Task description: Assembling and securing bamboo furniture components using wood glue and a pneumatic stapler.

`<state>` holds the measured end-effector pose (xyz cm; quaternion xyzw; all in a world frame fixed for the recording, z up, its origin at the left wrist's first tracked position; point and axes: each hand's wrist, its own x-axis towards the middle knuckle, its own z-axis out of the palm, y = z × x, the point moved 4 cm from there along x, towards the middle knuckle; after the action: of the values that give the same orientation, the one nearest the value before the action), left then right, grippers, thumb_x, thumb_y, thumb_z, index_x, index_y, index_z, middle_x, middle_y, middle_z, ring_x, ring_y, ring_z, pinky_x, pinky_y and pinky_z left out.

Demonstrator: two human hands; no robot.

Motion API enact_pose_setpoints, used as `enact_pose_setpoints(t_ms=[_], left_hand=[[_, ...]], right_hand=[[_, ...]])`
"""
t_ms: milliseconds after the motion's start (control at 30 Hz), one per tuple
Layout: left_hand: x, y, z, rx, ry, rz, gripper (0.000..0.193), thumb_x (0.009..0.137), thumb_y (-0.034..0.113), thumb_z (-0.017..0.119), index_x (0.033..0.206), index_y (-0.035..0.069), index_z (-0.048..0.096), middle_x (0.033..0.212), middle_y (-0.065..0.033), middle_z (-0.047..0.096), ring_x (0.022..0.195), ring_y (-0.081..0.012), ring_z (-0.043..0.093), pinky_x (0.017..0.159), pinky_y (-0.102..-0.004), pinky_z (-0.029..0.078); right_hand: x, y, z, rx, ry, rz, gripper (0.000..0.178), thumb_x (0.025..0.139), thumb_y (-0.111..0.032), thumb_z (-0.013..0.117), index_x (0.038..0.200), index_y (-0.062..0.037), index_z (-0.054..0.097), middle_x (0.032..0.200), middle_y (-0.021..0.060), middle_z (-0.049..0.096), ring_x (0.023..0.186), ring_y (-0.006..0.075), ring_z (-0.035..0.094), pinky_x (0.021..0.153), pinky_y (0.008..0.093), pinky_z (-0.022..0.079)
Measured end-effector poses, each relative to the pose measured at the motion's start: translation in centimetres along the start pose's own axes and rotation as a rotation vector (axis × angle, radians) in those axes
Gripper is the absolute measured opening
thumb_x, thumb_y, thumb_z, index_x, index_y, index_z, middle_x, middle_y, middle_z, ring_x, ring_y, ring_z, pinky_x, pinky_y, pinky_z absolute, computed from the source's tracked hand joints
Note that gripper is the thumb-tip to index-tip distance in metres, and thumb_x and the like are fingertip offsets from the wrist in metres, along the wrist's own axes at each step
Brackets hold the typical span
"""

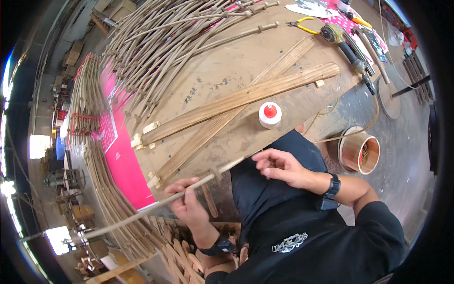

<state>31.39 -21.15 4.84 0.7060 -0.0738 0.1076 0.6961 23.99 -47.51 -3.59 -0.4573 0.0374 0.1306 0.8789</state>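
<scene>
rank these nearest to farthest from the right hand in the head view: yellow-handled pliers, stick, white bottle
1. Stick: held in the left hand, its tip just left of the right hand
2. White bottle: on the tabletop, beyond the hand
3. Yellow-handled pliers: at the tabletop's far side

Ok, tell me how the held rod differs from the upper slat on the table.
The held rod is slender and rounded; the upper slat is wider and flatter. The held rod is in the left hand; the upper slat lies across another slat on the table. Both are long and look wooden.
</scene>
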Motion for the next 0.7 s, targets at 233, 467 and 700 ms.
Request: enact_pose_setpoints(t_ms=[233,467,700], left_hand=[[1.6,2.8,-4.1,0.214,0.143,-0.062,0.032,0.086,-0.015,0.037,0.109,0.005,0.046,0.094,-0.0105,0.056,0.087,-0.0188,0.058,0.085,-0.0335,0.053],[0.1,2.9,-3.5,1.091,-0.014,0.212,0.014,0.086,-0.006,0.053,0.097,0.002,0.053,0.093,-0.0167,0.056,0.086,-0.0362,0.058,0.077,-0.0445,0.046],[-0.4,3.8,-3.6,1.14,-0.055,0.34,0.018,0.078,0.005,0.062,0.095,0.003,0.055,0.095,-0.0196,0.057,0.093,-0.0407,0.057,0.084,-0.0514,0.043]], right_hand=[[-2.4,-4.1,-0.3,-0.486,0.008,-0.245,0.031,0.096,-0.01,0.073,0.125,-0.0025,0.068,0.1,0.0026,0.067,0.087,0.0104,0.062,0.08,0.0268,0.053],[0.0,-7.1,4.9,-0.662,-0.117,-0.478,0.035,0.093,-0.002,0.072,0.128,-0.0005,0.067,0.103,0.0069,0.067,0.084,0.0135,0.063,0.077,0.0276,0.054],[4.2,-6.2,7.7,-0.275,-0.146,-0.321,0.072,0.104,-0.006,0.058,0.166,-0.0025,0.021,0.151,0.0162,0.046,0.111,0.0177,0.062,0.087,0.0308,0.056]])
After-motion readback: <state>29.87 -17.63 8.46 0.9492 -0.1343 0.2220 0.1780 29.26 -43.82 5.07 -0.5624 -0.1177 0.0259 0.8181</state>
